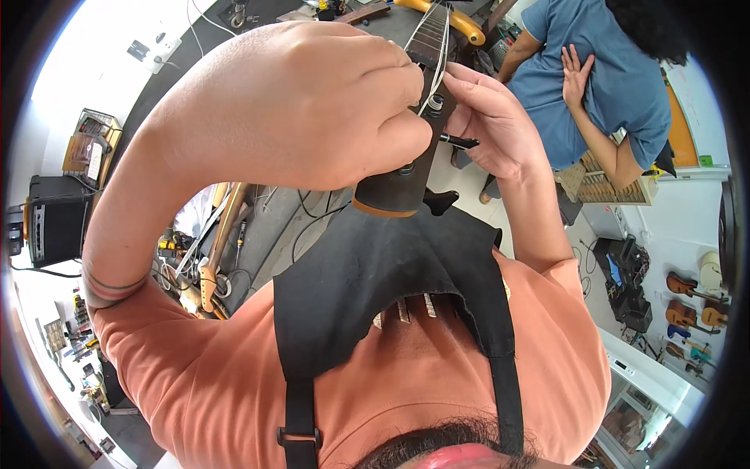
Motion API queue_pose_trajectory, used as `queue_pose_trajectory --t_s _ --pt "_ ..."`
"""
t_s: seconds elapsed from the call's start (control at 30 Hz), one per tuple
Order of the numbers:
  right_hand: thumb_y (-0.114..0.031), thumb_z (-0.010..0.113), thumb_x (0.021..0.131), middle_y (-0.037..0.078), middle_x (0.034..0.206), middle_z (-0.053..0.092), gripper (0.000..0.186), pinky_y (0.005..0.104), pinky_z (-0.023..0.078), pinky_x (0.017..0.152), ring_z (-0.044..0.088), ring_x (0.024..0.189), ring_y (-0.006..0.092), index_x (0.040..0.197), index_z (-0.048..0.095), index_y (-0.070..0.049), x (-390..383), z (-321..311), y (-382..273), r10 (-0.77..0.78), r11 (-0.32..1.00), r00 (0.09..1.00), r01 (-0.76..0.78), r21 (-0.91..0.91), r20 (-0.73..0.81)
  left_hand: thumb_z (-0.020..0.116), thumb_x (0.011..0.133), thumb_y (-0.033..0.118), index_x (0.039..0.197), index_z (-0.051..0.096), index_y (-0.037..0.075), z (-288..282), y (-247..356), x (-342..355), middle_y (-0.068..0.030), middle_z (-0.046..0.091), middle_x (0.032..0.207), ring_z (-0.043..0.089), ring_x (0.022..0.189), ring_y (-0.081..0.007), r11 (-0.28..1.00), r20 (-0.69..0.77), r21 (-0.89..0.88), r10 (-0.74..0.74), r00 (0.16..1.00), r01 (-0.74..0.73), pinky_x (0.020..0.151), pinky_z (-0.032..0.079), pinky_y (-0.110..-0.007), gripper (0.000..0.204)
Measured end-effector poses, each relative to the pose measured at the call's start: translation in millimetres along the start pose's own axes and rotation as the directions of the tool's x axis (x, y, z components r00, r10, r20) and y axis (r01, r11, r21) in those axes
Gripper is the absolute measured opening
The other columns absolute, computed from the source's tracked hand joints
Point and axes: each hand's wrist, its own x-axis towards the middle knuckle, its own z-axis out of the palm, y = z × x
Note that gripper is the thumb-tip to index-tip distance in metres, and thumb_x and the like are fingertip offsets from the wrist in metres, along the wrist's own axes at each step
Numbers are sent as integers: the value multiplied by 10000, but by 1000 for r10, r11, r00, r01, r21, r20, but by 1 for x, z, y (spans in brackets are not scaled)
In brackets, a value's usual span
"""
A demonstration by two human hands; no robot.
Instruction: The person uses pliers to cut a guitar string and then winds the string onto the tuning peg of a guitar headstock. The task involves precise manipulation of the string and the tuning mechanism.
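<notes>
A dark guitar headstock point(387, 194) points toward my chest, and its fretted neck point(427, 41) runs away from me. My left hand point(312, 109) is closed over the headstock's left side with fingers curled. Whatever it grips is hidden behind the knuckles. Loose, pale guitar strings point(442, 59) bow out along the right of the neck. At the nut end, my right hand point(496, 125) pinches a string between thumb and forefinger, its palm beside the headstock edge. A black tuning peg point(459, 142) sticks out below that palm, and another peg point(441, 202) sits nearer me.
Another person in a blue shirt point(578, 94) is close by on the right. On the bench at left lie a loose guitar neck point(207, 285), cables and tools. A black amplifier point(58, 220) stands farther left. Several guitars point(681, 313) hang on the right wall.
</notes>
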Motion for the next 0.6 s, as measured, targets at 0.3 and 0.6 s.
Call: queue_pose_trajectory --t_s 0.3,0.6 --pt "-162 545 1063 90 1176 712 293 335 531 961 694 1044 164 1265 617 39 1 -3 2 -33 999 999 33 21 32 685 709 104 807 583 44 12 -32 15 -86 623 855 659 820 -248 995 -5 -74 61 998 -61 754 579 -349 153" --pt "-198 519 1079 130 1214 701 333 350 524 974 699 1065 216 1285 596 52 2 0 4 -22 999 995 18 -46 -93 614 804 -53 927 491 23 20 -36 22 -127 571 757 651 717 -343 915 27 -318 -253 967 249 623 519 -426 190"
